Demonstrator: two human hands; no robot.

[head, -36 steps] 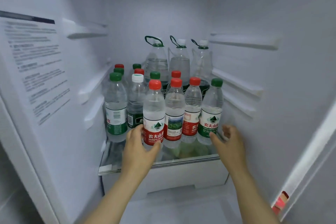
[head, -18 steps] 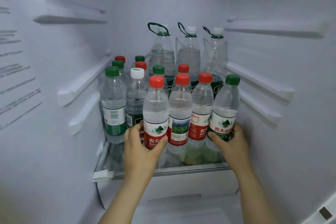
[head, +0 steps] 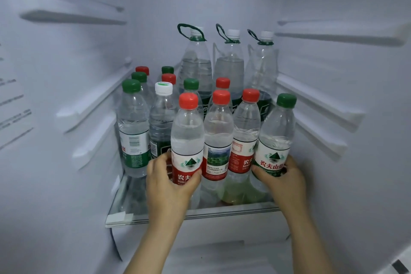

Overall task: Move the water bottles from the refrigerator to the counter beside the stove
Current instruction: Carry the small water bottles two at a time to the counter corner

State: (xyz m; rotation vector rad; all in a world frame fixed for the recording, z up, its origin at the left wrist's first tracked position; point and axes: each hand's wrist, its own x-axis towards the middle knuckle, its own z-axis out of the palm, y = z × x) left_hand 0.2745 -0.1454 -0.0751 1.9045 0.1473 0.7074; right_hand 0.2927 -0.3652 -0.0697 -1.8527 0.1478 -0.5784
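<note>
Single head view, looking forward and down, close into refrigerator shelf [head: 191,214], wide-angle

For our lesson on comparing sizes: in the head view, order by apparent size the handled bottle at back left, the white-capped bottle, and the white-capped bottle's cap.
1. Handled bottle, though farthest back.
2. White-capped bottle.
3. Its cap.

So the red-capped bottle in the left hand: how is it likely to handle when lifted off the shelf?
The red-capped bottle looks nearly full, so probably heavy for its size. Its clear thin walls may flex under the left hand. It is tall and narrow, standing tight against the neighbouring bottle, so a tilted pull could tip that one.
</note>
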